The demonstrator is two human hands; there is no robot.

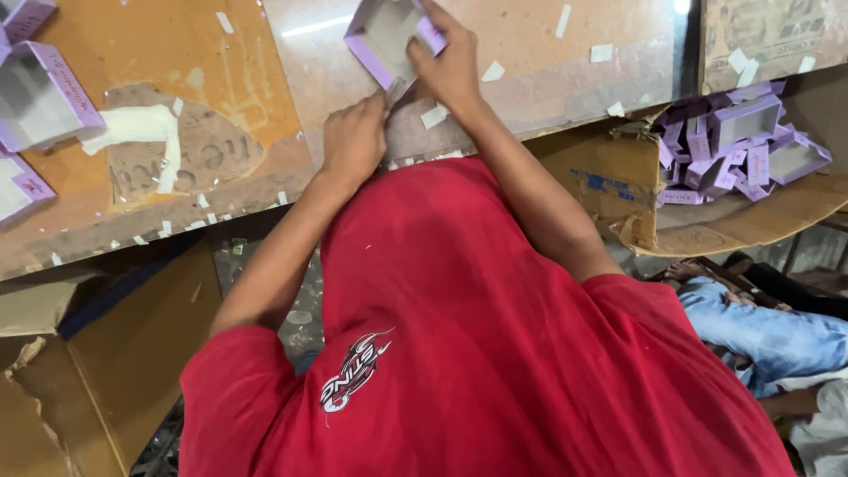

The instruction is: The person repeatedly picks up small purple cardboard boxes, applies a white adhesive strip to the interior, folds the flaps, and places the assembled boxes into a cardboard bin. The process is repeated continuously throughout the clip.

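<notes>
A small open box (382, 40) with lilac sides and a grey inside lies tilted on the worn brown worktable (548, 79). My right hand (452, 66) grips its near right wall, fingers curled over the rim. My left hand (353, 141) is closed just below the box's lower corner, pinching a small pale strip (394, 90) against that corner. Both forearms reach up from my red shirt (477, 353), which fills the lower middle of the view.
More lilac boxes (40, 97) stand at the table's left edge. A heap of lilac box parts (738, 141) lies on cardboard at the right. White paper scraps (137, 128) litter the table. Cardboard cartons (106, 371) sit below left; another person's blue-clad leg (768, 336) is lower right.
</notes>
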